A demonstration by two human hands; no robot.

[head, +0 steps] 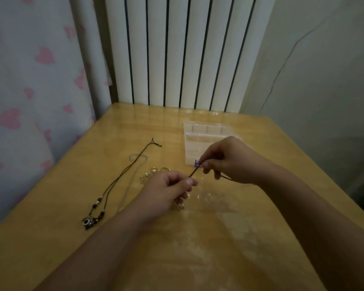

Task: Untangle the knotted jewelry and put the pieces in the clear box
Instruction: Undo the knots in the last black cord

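Toward the table's [261,206] left edge lies a beaded necklace [105,192]. My left hand [166,190] and right hand [227,162] each pinch a thin dark cord [194,171] at mid-table, before the clear box [200,141]. It looks limp and light; I'd grip close beside the knot.

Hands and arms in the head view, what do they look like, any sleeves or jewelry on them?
Both forearms are bare to the frame's lower edge, with no sleeves in view. The left hand and right hand show no rings, watch or bracelet. The visible thumbnails are short and look unpainted.
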